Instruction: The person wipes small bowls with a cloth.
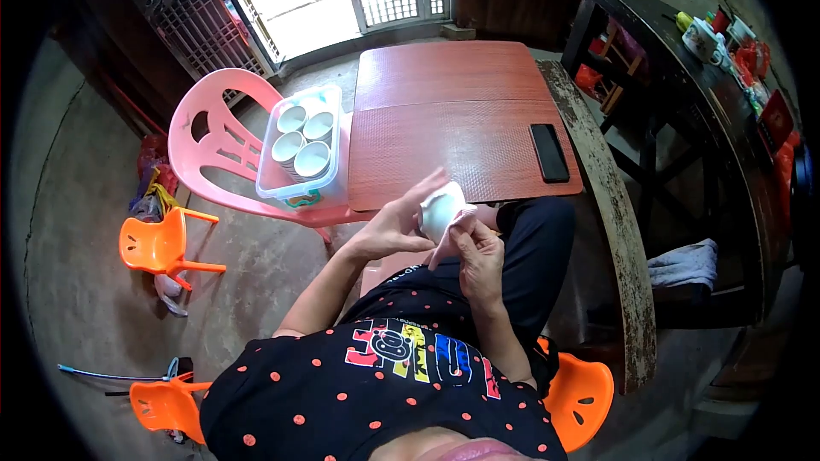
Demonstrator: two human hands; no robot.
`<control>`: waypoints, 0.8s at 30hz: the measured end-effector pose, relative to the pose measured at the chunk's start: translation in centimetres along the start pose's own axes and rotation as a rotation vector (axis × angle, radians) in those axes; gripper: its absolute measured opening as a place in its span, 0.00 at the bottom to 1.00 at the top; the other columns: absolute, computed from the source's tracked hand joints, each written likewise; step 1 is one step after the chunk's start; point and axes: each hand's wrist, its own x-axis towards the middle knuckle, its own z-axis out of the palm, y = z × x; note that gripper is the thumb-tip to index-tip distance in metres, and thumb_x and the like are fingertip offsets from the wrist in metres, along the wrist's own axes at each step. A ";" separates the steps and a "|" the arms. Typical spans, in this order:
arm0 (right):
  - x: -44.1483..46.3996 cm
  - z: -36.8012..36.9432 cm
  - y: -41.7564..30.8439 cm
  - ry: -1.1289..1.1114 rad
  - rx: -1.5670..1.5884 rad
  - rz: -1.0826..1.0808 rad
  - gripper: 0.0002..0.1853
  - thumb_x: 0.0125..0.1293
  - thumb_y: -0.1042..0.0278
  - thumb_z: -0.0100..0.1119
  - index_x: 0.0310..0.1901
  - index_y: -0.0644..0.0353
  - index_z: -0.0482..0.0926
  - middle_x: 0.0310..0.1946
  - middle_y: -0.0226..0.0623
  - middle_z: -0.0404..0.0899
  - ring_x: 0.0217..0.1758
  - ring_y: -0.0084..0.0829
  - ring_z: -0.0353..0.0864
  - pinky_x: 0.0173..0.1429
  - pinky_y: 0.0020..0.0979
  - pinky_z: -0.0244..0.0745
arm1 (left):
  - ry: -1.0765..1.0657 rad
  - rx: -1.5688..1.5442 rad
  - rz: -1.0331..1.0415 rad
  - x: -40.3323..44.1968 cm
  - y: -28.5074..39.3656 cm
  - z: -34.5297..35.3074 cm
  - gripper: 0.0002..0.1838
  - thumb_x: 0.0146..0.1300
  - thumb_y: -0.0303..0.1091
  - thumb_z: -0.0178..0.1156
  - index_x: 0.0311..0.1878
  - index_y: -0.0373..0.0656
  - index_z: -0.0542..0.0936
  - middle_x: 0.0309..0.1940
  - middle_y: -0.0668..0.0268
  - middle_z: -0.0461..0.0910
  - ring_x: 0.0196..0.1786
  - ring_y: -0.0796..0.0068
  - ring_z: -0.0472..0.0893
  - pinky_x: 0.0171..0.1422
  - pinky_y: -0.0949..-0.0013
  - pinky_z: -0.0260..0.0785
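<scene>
A white cup (441, 212) is held over my lap, just off the near edge of the red-brown table (453, 119). Around its left side curves my left hand (395, 226), the fingers stretched towards the table. My right hand (480, 258) pinches a pale pink cloth (446, 244) that lies against the right side of the cup. To the left, a clear plastic box (340, 166) holds several stacks of white cups (313, 158) and rests on a pink chair (205, 132).
A black phone (549, 154) lies at the table's right side. Beside it runs a worn wooden bench (611, 222). Orange chairs (154, 242) stand at the left and near my right side. A dark table (666, 43) with various items is at the right.
</scene>
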 end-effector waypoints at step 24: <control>0.5 -1.4 -0.6 -0.175 0.097 0.087 0.15 0.68 0.65 0.54 0.47 0.70 0.75 0.29 0.39 0.79 0.22 0.28 0.80 0.24 0.26 0.76 | 0.144 -0.035 -0.248 -0.9 0.8 -0.2 0.38 0.54 0.43 0.68 0.65 0.34 0.66 0.57 0.54 0.71 0.60 0.63 0.71 0.66 0.65 0.62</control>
